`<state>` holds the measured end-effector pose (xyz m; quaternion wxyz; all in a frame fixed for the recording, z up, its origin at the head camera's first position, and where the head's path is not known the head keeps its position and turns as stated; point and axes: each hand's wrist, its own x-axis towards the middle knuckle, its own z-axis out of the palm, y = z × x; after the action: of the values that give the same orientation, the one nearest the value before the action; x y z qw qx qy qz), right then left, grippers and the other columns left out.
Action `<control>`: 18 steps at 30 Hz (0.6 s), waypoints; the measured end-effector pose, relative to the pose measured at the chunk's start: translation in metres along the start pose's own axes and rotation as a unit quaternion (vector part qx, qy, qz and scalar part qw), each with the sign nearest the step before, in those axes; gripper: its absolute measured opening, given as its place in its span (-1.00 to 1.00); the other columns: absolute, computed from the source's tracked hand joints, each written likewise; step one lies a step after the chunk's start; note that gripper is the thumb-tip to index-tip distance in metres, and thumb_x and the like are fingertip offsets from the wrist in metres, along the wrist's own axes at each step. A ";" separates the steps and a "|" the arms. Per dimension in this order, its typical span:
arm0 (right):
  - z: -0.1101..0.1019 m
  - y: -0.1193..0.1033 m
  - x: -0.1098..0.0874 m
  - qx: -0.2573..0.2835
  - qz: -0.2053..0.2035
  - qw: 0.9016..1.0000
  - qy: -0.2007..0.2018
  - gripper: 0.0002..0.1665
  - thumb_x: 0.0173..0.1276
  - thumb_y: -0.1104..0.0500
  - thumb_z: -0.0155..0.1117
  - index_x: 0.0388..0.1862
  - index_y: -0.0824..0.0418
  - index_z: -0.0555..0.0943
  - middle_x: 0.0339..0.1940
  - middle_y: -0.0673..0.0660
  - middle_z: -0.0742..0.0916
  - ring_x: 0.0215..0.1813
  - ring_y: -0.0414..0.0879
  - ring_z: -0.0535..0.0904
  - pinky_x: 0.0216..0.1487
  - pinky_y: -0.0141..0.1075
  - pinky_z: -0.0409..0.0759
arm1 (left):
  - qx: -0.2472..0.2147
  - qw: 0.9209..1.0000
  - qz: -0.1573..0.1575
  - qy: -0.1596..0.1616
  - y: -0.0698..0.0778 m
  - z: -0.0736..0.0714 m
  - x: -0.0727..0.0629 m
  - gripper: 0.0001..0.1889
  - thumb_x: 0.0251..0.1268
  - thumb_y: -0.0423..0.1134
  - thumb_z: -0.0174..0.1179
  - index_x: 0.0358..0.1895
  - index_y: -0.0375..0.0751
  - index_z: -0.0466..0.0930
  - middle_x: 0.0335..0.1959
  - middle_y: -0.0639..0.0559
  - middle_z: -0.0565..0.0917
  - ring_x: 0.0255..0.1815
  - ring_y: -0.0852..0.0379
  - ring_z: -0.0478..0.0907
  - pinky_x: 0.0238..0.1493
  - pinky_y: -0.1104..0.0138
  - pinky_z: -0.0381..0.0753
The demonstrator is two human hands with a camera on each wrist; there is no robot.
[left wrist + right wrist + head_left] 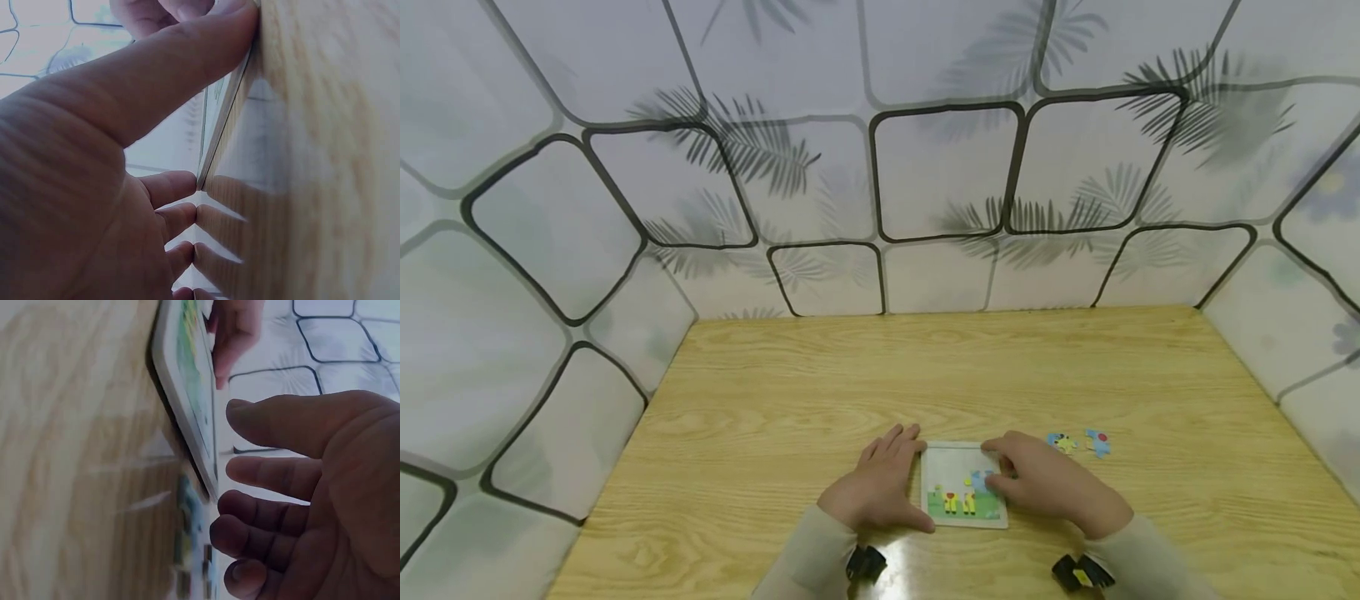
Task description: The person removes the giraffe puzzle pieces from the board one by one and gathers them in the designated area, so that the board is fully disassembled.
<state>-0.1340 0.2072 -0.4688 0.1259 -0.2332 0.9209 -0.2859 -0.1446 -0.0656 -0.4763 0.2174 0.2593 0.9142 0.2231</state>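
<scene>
A square, pale-framed puzzle board (950,461) is bordered on its left by the left hand (880,487), fingers spread, thumb at the lower corner. Its right edge is overlapped by the right hand (1048,482), fingers loosely bent; whether the light-blue jigsaw piece (978,481) beside its thumb is touched cannot be told. Two loose, mostly blue pieces (1099,443) are seen beyond on the wood-grain table (760,467).
</scene>
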 end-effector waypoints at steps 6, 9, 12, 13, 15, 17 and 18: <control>0.006 -0.007 0.003 -0.017 0.001 1.000 -0.003 -0.58 0.35 0.11 0.40 0.12 0.28 0.65 -0.34 -0.07 0.51 -0.41 -0.24 0.34 -0.40 -0.36 0.36 | 0.004 1.000 0.001 0.001 0.000 0.000 0.001 0.12 -0.09 0.24 0.55 0.52 -0.15 0.17 0.65 -0.05 0.00 0.65 -0.07 -0.15 0.57 -0.05 -0.08; 0.006 -0.008 0.002 -0.008 -0.006 1.000 -0.002 -0.71 0.36 0.12 0.40 -0.02 0.25 0.68 -0.33 -0.07 0.52 -0.38 -0.24 0.35 -0.37 -0.35 0.39 | 0.004 1.000 -0.001 0.002 -0.001 0.000 0.002 0.13 -0.10 0.24 0.55 0.52 -0.15 0.18 0.65 -0.05 0.00 0.65 -0.07 -0.14 0.57 -0.05 -0.08; 0.006 -0.008 0.001 -0.003 -0.012 1.000 -0.004 -0.79 0.36 0.12 0.39 -0.12 0.21 0.67 -0.34 -0.07 0.52 -0.36 -0.25 0.36 -0.35 -0.34 0.41 | 0.001 1.000 0.000 0.003 -0.001 0.001 0.001 0.12 -0.10 0.24 0.55 0.52 -0.14 0.18 0.65 -0.04 0.00 0.65 -0.07 -0.15 0.57 -0.05 -0.07; 0.006 -0.008 0.001 -0.002 -0.015 1.000 -0.005 -0.80 0.36 0.13 0.40 -0.13 0.21 0.67 -0.33 -0.07 0.52 -0.36 -0.25 0.36 -0.35 -0.34 0.42 | 0.001 1.000 0.000 0.004 -0.001 0.001 0.001 0.12 -0.09 0.24 0.55 0.52 -0.15 0.18 0.65 -0.04 0.00 0.65 -0.07 -0.15 0.57 -0.06 -0.07; 0.006 -0.008 0.001 -0.001 -0.015 1.000 -0.008 -0.79 0.34 0.14 0.41 -0.12 0.21 0.67 -0.33 -0.07 0.52 -0.36 -0.25 0.36 -0.34 -0.34 0.42 | -0.001 1.000 0.002 0.006 0.000 0.000 0.000 0.12 -0.09 0.23 0.55 0.51 -0.15 0.18 0.65 -0.05 0.00 0.65 -0.08 -0.14 0.57 -0.07 -0.07; 0.006 -0.008 0.001 0.003 -0.013 1.000 -0.011 -0.78 0.33 0.15 0.42 -0.11 0.20 0.66 -0.32 -0.06 0.52 -0.37 -0.24 0.36 -0.34 -0.34 0.42 | -0.005 1.000 0.001 0.006 0.000 0.000 -0.001 0.12 -0.09 0.23 0.56 0.51 -0.16 0.18 0.65 -0.05 0.00 0.65 -0.08 -0.14 0.57 -0.07 -0.07; 0.006 -0.007 0.001 0.006 -0.013 1.000 -0.013 -0.78 0.32 0.16 0.42 -0.11 0.20 0.65 -0.32 -0.06 0.52 -0.36 -0.24 0.36 -0.34 -0.34 0.42 | -0.006 1.000 0.001 0.006 0.001 -0.001 -0.001 0.11 -0.09 0.22 0.56 0.52 -0.16 0.18 0.65 -0.05 0.00 0.65 -0.08 -0.15 0.57 -0.07 -0.07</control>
<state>-0.1300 0.1983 -0.4697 0.1360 -0.2481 0.9144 -0.2895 -0.1439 -0.0659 -0.4752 0.2136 0.2575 0.9138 0.2305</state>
